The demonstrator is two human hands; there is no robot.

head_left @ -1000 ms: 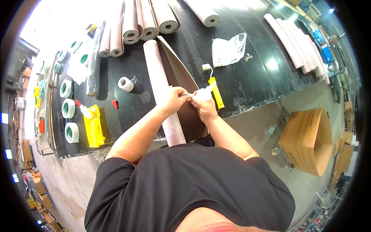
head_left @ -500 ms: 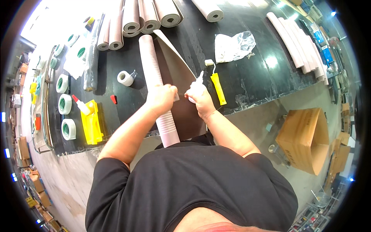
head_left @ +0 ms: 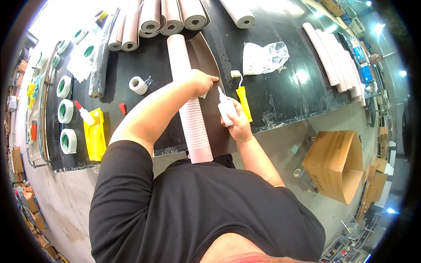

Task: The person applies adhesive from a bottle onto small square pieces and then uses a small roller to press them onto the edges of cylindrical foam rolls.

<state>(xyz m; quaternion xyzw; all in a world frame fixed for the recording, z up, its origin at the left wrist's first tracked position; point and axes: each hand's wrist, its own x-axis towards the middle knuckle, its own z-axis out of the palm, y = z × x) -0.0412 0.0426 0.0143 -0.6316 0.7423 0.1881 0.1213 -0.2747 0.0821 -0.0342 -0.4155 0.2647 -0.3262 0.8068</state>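
Note:
A pale pink ribbed mat roll (head_left: 196, 131) lies lengthwise before me, with a brown flap (head_left: 222, 136) loose along its right side. My left hand (head_left: 202, 83) reaches across the roll, its index finger stretched to the flap's right edge. A small pale flat piece (head_left: 204, 95) shows under that hand, its other fingers curled over it. Held in my right hand (head_left: 240, 125) is a white squeeze bottle (head_left: 226, 109) with a narrow nozzle, tilted up beside the flap. To its right lies a small paint roller (head_left: 244, 103) with a yellow handle.
Rolled mats (head_left: 172, 25) line the far side, and thinner rolls (head_left: 326, 57) lie at right. A clear plastic bag (head_left: 264, 58) is nearby. At left are green-cored tape rolls (head_left: 66, 111), a yellow tray (head_left: 95, 142), and a red cap (head_left: 123, 108). A cardboard box (head_left: 329, 160) stands beyond the table's edge.
My left hand has moved farther away and right to the flap's edge. My right hand has drawn nearer me with the bottle, and the view has shifted slightly.

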